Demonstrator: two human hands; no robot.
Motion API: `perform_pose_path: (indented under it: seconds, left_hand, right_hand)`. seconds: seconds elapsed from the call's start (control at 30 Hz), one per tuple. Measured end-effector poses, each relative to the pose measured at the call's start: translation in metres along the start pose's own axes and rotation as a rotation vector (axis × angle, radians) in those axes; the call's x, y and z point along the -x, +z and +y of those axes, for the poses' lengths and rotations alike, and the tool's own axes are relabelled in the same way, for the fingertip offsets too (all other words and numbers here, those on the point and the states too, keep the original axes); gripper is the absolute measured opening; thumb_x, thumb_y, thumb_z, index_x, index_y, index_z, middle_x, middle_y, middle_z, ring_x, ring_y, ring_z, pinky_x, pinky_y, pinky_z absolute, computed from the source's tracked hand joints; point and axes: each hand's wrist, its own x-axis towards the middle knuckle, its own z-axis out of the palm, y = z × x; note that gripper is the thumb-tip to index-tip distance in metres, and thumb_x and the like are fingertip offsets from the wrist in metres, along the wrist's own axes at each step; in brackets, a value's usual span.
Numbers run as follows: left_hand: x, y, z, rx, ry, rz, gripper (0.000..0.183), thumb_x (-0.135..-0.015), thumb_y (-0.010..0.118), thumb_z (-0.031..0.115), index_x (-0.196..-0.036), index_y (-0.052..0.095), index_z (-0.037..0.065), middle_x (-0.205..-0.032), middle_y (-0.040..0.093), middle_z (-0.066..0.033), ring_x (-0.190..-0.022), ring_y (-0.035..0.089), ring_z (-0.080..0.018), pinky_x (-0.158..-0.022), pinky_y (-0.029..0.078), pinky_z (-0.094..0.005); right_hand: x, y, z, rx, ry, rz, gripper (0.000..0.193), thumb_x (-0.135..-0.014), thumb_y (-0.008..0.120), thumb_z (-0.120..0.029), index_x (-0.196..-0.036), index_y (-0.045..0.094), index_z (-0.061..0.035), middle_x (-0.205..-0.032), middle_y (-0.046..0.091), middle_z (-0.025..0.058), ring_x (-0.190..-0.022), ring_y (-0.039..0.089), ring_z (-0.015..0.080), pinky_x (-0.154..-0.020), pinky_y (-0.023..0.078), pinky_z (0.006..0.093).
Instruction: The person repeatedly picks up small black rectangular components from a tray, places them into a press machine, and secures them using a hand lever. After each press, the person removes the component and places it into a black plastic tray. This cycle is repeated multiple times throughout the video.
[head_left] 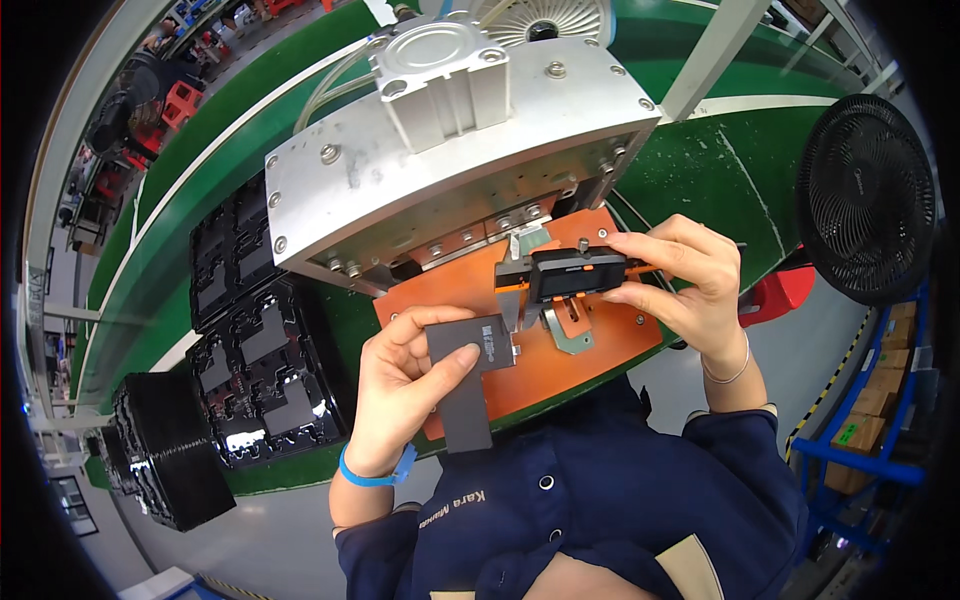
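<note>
My left hand (395, 380) holds a flat, dark grey L-shaped battery cell (465, 405), thumb on its face and fingers behind. A small metal tab sticks out of the cell's right edge. In my right hand (690, 280) is a black digital caliper (575, 277) with orange markings, pinched between thumb and fingers at its right end. Its jaws point down beside the cell's upper right corner; whether they touch the cell I cannot tell. Both are above an orange base plate (535, 380), where a small metal holder (572, 340) sits partly hidden under the caliper.
Just beyond my hands stands a silver metal press (350, 200) with an air cylinder (450, 110) on top. Black trays (265, 370) with grey cells lie left on the green bench, beside stacked black trays (170, 450). A black fan (865, 200) and blue shelving (865, 465) stand right.
</note>
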Motion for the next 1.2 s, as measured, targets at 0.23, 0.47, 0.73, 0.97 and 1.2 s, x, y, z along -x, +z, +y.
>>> perform_pose_path:
  seconds: [0.23,0.47,0.73,0.97,1.2]
  left_hand:
    - [0.0,-0.0013,-0.0022,0.017,0.026,-0.018,0.029,-0.088,0.065,-0.002,-0.116,0.059,-0.002,-0.1,0.071,-0.0079,-0.088,0.066,-0.0089,-0.078,0.053,-0.0224]
    - [-0.0004,-0.0023,-0.0033,0.02,0.039,-0.008,0.028,-0.088,0.065,-0.002,-0.115,0.058,-0.003,-0.1,0.071,-0.0083,-0.088,0.066,-0.0088,-0.077,0.053,-0.0219]
    - [-0.0005,-0.0029,-0.0048,0.014,0.044,-0.003,0.027,-0.087,0.065,-0.002,-0.114,0.059,-0.003,-0.101,0.071,-0.0088,-0.088,0.066,-0.0091,-0.077,0.053,-0.0222]
    - [-0.0004,-0.0007,-0.0029,0.028,0.041,0.01,0.027,-0.087,0.065,-0.003,-0.114,0.059,-0.004,-0.102,0.071,-0.0099,-0.09,0.067,-0.0103,-0.078,0.054,-0.0229]
    - [-0.0006,-0.0006,-0.002,0.02,0.023,0.016,0.027,-0.087,0.065,-0.003,-0.114,0.058,-0.004,-0.102,0.07,-0.0103,-0.088,0.067,-0.0098,-0.076,0.054,-0.0225]
  right_hand:
    - [-0.0016,0.0029,0.002,0.01,-0.025,0.005,0.046,-0.062,0.085,-0.022,-0.105,0.075,-0.0122,-0.069,0.061,0.0003,-0.059,0.056,0.0129,-0.053,0.042,0.0257]
    - [0.0,0.0062,0.0026,0.032,-0.064,0.035,0.046,-0.061,0.085,-0.023,-0.105,0.075,-0.0124,-0.068,0.06,-0.0002,-0.058,0.055,0.0123,-0.052,0.042,0.0253]
    - [0.0026,0.007,0.0031,0.047,-0.084,0.044,0.046,-0.06,0.084,-0.024,-0.104,0.075,-0.0131,-0.068,0.059,-0.0006,-0.058,0.056,0.0123,-0.052,0.041,0.0251]
    - [0.0049,0.0083,0.0039,0.043,-0.08,0.045,0.046,-0.06,0.084,-0.025,-0.105,0.075,-0.0136,-0.069,0.06,-0.0006,-0.058,0.056,0.0124,-0.053,0.041,0.025]
    - [0.005,0.0082,0.0046,0.043,-0.067,0.039,0.047,-0.06,0.084,-0.024,-0.105,0.075,-0.0134,-0.07,0.061,-0.0005,-0.059,0.057,0.0123,-0.054,0.042,0.0248]
